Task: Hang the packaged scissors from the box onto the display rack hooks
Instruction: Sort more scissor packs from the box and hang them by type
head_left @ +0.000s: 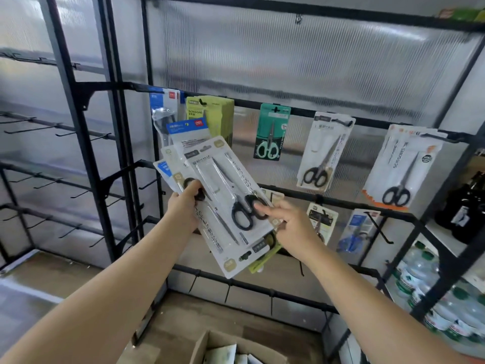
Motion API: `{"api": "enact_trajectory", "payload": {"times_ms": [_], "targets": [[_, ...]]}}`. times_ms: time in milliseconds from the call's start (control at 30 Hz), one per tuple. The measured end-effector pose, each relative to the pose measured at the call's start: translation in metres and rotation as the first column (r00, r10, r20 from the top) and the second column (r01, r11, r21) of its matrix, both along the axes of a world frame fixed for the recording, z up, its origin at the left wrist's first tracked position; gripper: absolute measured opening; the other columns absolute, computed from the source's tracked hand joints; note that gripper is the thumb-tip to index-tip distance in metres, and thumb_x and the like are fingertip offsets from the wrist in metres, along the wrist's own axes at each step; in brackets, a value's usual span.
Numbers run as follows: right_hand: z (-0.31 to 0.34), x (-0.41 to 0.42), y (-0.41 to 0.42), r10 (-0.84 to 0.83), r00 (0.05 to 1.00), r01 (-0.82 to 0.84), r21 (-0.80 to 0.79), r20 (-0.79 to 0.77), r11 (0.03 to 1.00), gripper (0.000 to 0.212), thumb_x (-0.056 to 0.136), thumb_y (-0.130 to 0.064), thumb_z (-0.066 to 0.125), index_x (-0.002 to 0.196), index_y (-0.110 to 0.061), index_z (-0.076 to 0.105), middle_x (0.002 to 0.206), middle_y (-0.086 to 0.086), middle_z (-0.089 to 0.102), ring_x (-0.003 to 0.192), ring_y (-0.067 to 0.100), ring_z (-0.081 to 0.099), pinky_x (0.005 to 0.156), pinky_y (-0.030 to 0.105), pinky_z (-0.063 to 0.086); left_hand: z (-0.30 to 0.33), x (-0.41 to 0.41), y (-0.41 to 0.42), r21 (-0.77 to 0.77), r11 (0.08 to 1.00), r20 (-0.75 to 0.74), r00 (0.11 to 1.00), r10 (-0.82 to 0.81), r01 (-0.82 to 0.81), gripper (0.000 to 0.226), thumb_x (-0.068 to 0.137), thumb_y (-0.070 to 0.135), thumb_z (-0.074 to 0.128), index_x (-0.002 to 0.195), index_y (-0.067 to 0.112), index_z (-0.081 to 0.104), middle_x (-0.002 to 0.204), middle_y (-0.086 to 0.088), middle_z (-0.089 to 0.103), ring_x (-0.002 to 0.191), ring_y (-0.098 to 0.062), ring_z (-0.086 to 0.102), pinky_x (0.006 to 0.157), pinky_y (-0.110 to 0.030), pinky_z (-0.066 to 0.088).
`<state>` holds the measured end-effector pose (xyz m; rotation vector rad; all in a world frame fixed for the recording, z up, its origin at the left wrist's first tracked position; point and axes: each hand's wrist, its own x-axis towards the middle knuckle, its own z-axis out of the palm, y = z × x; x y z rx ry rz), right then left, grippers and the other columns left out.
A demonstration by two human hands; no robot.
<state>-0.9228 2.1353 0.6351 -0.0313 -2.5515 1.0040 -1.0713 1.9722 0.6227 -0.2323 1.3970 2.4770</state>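
My left hand [185, 206] grips a fanned stack of several packaged scissors [207, 179] held up in front of the black display rack [341, 116]. My right hand [288, 227] pinches the lower edge of the front pack, a white card with black-handled scissors [236, 195]. Packs hang from the rack's hooks: a yellow-green bunch [215, 114], a green one [273, 132], a white one [324, 151] and a white-orange bunch [404, 164]. On the lower bar hang a white pack [325, 222] and a blue one [355, 232]. The open cardboard box [210, 345] sits on the floor below.
Bare hooks [78, 135] line the rack section at left. One free hook [380, 229] sticks out on the lower bar at right. Water bottles [430, 292] and dark bottles [467, 208] fill shelves at far right.
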Motion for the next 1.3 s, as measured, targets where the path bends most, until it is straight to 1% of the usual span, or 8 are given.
{"api": "enact_trajectory", "payload": {"times_ms": [167,300,467,567,667,867,1133,1300], "targets": [[-0.001,-0.006,0.002,0.051,0.990,-0.007,-0.322,0.129,0.947,0.050,0.082,0.005,0.053,0.115,-0.031,0.064,0.114,-0.004,0.051,0.102,0.004,0.049,0.077,0.012,0.038,-0.002,0.003,0.004,-0.022,0.997,-0.006,0.997,0.079,-0.079,0.037,0.081,0.019,0.071,0.112,0.011,0.051,0.088,-0.007,0.066,0.072,-0.022,0.064,0.056,-0.033,0.049],[-0.004,-0.011,0.006,-0.091,0.996,0.083,-0.341,-0.006,0.936,0.014,0.077,-0.012,0.074,0.073,-0.021,0.064,0.083,-0.006,0.059,0.073,-0.006,0.053,0.068,0.012,0.041,0.001,0.009,0.009,-0.041,0.991,-0.043,0.991,0.129,-0.130,0.034,0.080,0.019,0.072,0.108,0.015,0.053,0.083,-0.003,0.063,0.070,-0.018,0.061,0.056,-0.029,0.046],[-0.010,0.002,0.024,-0.178,0.983,0.181,-0.470,0.051,0.864,0.039,0.076,-0.009,0.075,0.098,-0.030,0.051,0.103,-0.001,0.063,0.093,0.013,0.062,0.082,0.034,0.051,0.011,0.021,0.033,-0.034,0.991,-0.089,0.988,0.127,-0.130,0.039,0.077,0.020,0.074,0.110,0.016,0.053,0.087,-0.001,0.063,0.074,-0.016,0.060,0.067,-0.033,0.051],[-0.009,0.021,0.047,-0.267,0.963,0.215,-0.520,-0.025,0.827,0.036,0.077,-0.001,0.072,0.096,-0.030,0.060,0.096,-0.006,0.068,0.089,0.009,0.064,0.075,0.022,0.052,0.017,0.032,0.056,-0.022,0.994,-0.089,0.990,0.108,-0.110,0.043,0.074,0.021,0.078,0.108,0.018,0.053,0.094,-0.002,0.065,0.080,-0.019,0.063,0.075,-0.038,0.053],[-0.005,0.045,0.071,-0.387,0.916,0.263,-0.570,-0.105,0.778,0.033,0.079,0.004,0.067,0.083,-0.028,0.060,0.081,-0.010,0.066,0.072,-0.001,0.061,0.056,0.005,0.043,0.025,0.041,0.081,0.025,0.996,-0.113,0.990,0.087,-0.085,0.043,0.074,0.018,0.078,0.110,0.019,0.054,0.090,0.001,0.064,0.076,-0.014,0.062,0.059,-0.028,0.048],[0.005,0.067,0.114,-0.583,0.796,0.322,-0.704,-0.160,0.633,0.029,0.080,0.002,0.068,0.085,-0.026,0.059,0.079,-0.006,0.068,0.075,0.010,0.065,0.069,0.026,0.052,0.037,0.054,0.115,0.059,0.998,-0.150,0.989,0.010,-0.001,0.047,0.074,0.018,0.077,0.115,0.015,0.055,0.097,-0.004,0.066,0.081,-0.018,0.064,0.060,-0.029,0.050],[0.003,0.044,0.128,-0.640,0.753,0.312,-0.773,-0.155,0.553,0.031,0.077,0.003,0.069,0.100,-0.017,0.064,0.071,-0.007,0.064,0.066,0.006,0.060,0.056,0.014,0.042,0.032,0.053,0.118,0.017,1.000,-0.149,0.989,-0.006,0.009,0.036,0.073,0.019,0.079,0.101,0.020,0.056,0.091,-0.003,0.066,0.080,-0.019,0.064,0.066,-0.033,0.051],[0.005,0.036,0.125,-0.611,0.755,0.234,-0.772,-0.238,0.590,0.059,0.081,0.002,0.067,0.133,-0.020,0.052,0.117,-0.006,0.062,0.106,0.005,0.059,0.084,0.016,0.049,0.033,0.041,0.113,-0.001,1.000,-0.141,0.990,0.008,-0.008,0.030,0.073,0.021,0.079,0.089,0.024,0.053,0.089,-0.002,0.065,0.077,-0.017,0.063,0.060,-0.031,0.048]]}}
